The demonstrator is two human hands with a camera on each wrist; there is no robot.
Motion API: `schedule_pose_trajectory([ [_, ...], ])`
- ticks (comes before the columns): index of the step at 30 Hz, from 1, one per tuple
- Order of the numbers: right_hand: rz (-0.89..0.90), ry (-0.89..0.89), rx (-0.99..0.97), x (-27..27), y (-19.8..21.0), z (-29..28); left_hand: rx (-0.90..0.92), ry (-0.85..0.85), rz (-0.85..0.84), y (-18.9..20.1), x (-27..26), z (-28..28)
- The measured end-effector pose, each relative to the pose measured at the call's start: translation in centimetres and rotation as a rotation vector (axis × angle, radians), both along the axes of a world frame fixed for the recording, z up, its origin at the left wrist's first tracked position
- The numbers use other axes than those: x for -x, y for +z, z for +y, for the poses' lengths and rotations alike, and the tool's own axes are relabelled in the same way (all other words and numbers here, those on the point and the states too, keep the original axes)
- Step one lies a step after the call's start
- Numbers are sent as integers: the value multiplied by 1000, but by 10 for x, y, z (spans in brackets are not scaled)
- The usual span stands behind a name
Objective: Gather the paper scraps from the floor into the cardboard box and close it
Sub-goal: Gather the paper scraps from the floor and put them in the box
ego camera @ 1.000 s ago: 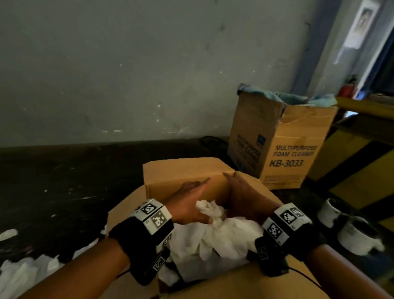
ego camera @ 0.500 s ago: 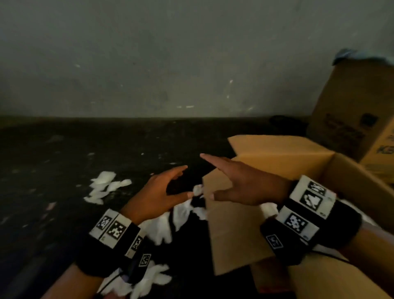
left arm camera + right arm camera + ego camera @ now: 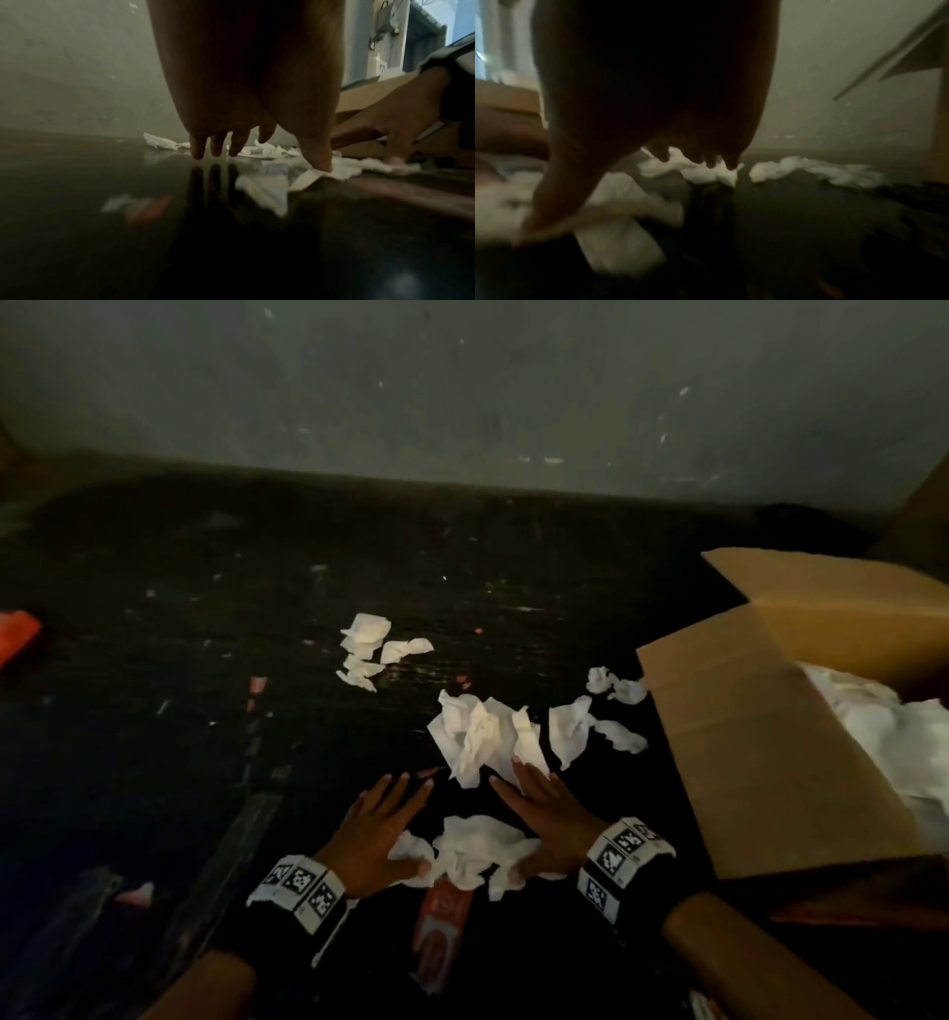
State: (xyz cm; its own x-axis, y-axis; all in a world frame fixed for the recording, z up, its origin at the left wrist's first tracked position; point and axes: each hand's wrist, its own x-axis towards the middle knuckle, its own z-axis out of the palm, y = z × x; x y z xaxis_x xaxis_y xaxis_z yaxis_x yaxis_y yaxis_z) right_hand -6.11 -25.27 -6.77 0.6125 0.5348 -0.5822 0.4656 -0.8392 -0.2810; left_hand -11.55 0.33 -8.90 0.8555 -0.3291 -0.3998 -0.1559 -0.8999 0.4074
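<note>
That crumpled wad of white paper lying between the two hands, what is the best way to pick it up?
Scoop the crumpled wad from its two opposite sides, left hand from the left, right hand from the right. It is a loose, low heap on the floor with ragged edges, so a pinch on top would likely lift only part. Both thumbs already touch its ends, so the hands look well placed.

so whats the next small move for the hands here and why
Probably press both palms together to scoop the crumpled paper wad lying between them. The left hand and right hand flank it, fingers straight, thumbs touching its edges. The cardboard box stands open at the right, already holding paper, while more scraps lie just beyond the fingertips.
</note>
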Motion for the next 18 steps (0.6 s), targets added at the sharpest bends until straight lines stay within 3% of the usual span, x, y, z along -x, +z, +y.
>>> schedule_pose_trajectory([
  [4,-52,-164,-47,-11,-15,5,-31,61,-63,1,-14,-3],
  [10,-143,-153,-311,-28,-10,43,-74,157,-103,8,-55,-4],
  [14,-409,-439,-556,-62,9,38,24,202,-141,26,-83,5],
  [16,-550,-641,-517,-89,8,25,69,244,-194,32,-102,13],
  [18,-560,-806,-380,-112,9,9,56,288,-233,36,-123,20],
])
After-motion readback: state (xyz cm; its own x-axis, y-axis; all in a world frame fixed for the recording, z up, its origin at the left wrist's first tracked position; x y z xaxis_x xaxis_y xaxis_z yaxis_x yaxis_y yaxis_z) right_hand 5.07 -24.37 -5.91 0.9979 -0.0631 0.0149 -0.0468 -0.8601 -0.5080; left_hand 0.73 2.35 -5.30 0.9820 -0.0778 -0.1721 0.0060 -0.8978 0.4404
